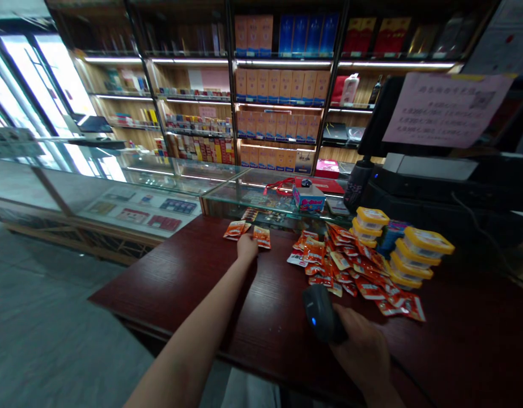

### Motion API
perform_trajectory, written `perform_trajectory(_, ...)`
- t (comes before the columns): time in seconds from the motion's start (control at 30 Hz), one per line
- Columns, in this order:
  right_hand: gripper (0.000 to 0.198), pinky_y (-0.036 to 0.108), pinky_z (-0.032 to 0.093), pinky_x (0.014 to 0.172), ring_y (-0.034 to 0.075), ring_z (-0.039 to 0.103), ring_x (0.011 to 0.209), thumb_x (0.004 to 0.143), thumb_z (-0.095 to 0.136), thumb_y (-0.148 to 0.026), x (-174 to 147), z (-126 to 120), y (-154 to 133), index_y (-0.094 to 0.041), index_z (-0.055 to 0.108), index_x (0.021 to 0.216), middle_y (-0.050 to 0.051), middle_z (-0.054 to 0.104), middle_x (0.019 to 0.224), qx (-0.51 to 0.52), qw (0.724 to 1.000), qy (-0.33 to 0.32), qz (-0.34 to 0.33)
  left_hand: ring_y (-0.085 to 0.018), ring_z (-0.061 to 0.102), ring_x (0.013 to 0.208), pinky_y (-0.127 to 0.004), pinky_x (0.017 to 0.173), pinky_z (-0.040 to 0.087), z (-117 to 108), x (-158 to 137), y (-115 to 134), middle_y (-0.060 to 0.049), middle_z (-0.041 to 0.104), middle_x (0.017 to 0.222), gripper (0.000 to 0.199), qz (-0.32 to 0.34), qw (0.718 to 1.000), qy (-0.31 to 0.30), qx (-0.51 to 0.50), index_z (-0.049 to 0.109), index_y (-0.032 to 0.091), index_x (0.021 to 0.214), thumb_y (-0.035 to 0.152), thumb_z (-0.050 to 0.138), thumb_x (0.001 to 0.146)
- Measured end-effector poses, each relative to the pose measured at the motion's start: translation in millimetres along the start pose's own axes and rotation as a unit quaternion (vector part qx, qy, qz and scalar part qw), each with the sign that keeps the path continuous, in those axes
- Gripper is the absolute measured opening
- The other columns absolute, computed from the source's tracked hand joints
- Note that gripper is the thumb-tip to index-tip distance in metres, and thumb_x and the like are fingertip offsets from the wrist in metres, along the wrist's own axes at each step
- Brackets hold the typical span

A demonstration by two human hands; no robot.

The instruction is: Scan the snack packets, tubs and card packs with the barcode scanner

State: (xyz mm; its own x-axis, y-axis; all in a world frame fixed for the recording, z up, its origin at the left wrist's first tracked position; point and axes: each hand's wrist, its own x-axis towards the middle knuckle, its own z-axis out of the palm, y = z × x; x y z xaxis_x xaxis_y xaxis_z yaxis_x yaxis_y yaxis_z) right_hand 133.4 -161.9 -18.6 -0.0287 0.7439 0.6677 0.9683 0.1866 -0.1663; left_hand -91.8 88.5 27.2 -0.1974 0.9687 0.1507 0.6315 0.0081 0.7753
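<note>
Right hand (363, 344) wrapped round scanner (319, 313); left hand (246, 248) curled at packet (263, 237), hold unclear; packet pile (355, 264) could slide if bumped.

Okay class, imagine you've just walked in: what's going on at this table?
A person's right hand grips a dark handheld scanner with a blue light lit. The left hand reaches out to an orange packet near the far edge of the table; whether it grips it is hard to tell. A heap of orange packets lies to the right, beside stacked yellow-lidded tubs.
</note>
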Motion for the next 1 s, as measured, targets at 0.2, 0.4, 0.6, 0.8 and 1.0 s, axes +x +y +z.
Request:
perform_trajectory(0.2,0.035,0.032,0.043,0.07,0.02,0.063,0.076,0.076,0.051,-0.013,-1,3,1,-0.022,0.05,0.109,0.004,0.067,0.087,0.011,1.0,-0.008,-0.002,-0.029,0.045,0.125,-0.04,0.103,0.034,-1,-19,2,-0.016,0.053,0.13,0.028,0.185,0.954,0.025,0.237,0.065,0.016,0.108,0.021,0.047,0.087)
perform_trajectory(0.4,0.034,0.032,0.043,0.07,0.021,0.063,0.076,0.076,0.05,-0.015,-3,5,1,-0.022,0.051,0.109,0.004,0.067,0.087,0.019,1.0,-0.003,-0.004,-0.032,0.041,0.127,-0.043,0.102,0.033,17,-38,-3,-0.019,0.046,0.139,0.049,0.208,0.923,-0.045,0.322,0.053,0.014,0.129,0.043,0.039,0.092)
perform_trajectory(0.6,0.033,0.032,0.043,0.068,0.02,0.063,0.074,0.076,0.05,-0.014,-2,5,1,-0.023,0.053,0.107,0.004,0.068,0.087,0.01,1.0,-0.006,-0.001,-0.037,0.041,0.122,-0.048,0.093,0.036,20,-34,6,-0.02,0.045,0.139,0.053,0.136,0.93,-0.014,0.342,0.054,0.015,0.129,0.048,0.033,0.093)
perform_trajectory(0.8,0.032,0.031,0.043,0.069,0.019,0.063,0.076,0.076,0.049,-0.013,-1,4,1,-0.023,0.053,0.106,0.003,0.067,0.086,0.019,1.0,-0.008,-0.002,-0.038,0.041,0.123,-0.047,0.094,0.033,24,-29,10,-0.024,0.045,0.136,0.055,0.108,0.937,-0.004,0.333,0.051,0.011,0.131,0.046,0.035,0.092)
perform_trajectory(1.0,0.034,0.029,0.042,0.07,0.018,0.062,0.075,0.074,0.055,-0.013,1,4,2,-0.022,0.052,0.107,0.001,0.066,0.082,0.0,1.0,-0.016,-0.004,-0.033,0.04,0.123,-0.045,0.098,0.032,27,-41,16,-0.017,0.043,0.138,0.041,0.169,0.939,-0.012,0.298,0.056,0.02,0.124,0.037,0.047,0.088)
